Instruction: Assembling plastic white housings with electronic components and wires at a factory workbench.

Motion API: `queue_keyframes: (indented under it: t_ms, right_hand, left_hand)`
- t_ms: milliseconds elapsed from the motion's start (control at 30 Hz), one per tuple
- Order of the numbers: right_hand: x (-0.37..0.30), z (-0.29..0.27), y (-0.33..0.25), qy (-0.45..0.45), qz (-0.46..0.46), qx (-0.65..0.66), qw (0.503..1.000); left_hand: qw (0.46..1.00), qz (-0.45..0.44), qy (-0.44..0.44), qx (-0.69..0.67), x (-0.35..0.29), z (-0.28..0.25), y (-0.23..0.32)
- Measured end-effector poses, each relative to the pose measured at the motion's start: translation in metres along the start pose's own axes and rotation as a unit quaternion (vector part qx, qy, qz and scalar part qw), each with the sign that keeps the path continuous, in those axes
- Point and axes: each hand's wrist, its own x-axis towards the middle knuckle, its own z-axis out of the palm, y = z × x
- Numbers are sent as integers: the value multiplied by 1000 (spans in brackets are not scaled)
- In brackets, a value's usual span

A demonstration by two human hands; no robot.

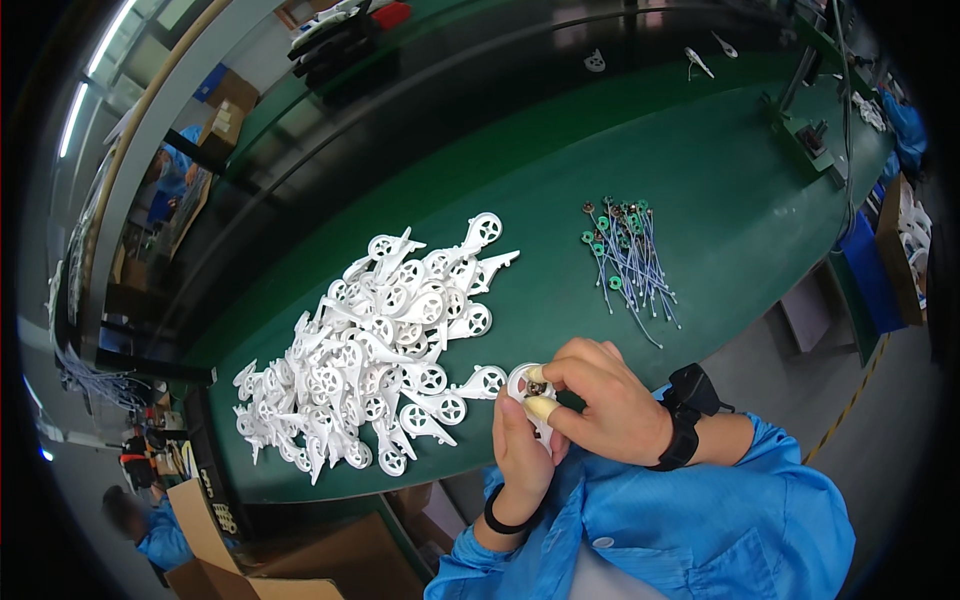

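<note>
Close to my body, at the table's front edge, my left hand is closed around a white plastic arm piece with a round ring-shaped end. My right hand, with yellow finger covers on thumb and forefinger, pinches at a small dark round component inside that ring. The fingers partly hide the component, and its exact seating does not show. Left of my hands lies a large heap of similar white plastic pieces. Beyond my right hand is a loose bundle of wired components with green round boards and pale wires.
The green table curves across the view, with a dark raised panel along its back. A metal fixture stands at the far right. Open cardboard boxes are below at left; another person in blue is beyond.
</note>
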Motion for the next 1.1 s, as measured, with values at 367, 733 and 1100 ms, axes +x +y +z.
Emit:
queue_keyframes:
  t_ms: [367, 733, 1100]
  right_hand:
    - [1, -5, 2, -19, -3, 46, 999]
    - [1, 0, 16, 23, -132, -36, 990]
    - [6, 4, 23, -26, -94, 10, 995]
  left_hand:
    - [993, 77, 6, 86, 0, 2, 7]
    - [935, 141, 2, 325, -5, -3, 6]
    - [870, 193, 1, 454, -2, -9, 2]
